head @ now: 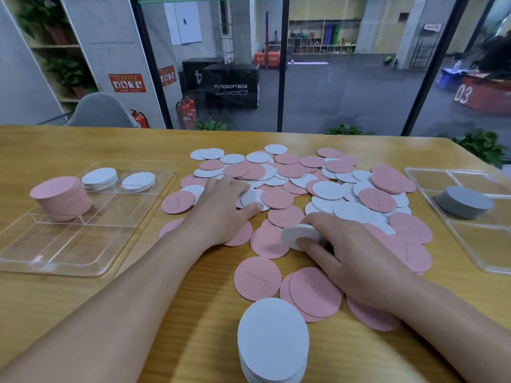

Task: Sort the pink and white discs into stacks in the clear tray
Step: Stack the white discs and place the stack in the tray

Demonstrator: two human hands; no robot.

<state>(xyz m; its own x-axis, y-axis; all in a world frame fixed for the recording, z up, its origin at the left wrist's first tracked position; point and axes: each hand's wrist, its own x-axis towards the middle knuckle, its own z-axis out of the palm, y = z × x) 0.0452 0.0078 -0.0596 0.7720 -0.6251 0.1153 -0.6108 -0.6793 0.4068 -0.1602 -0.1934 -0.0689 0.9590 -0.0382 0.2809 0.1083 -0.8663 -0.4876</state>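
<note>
Fingers [305, 242] of my right hand [356, 252] pinch white discs [297, 234] while my left hand [221, 205] lies flat on the pile [318, 186]; gathering whites, next the tray [154, 189]

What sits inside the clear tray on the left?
The clear tray holds one pink stack and two white stacks. Discs beneath each top one are hidden.

Two bare forearms reach forward from the bottom corners. The left hand [221, 208] lies palm down with fingers spread and nearly straight. The right hand [348, 250] sits lower and nearer, fingers and thumb curled in a grip, knuckles up
</note>
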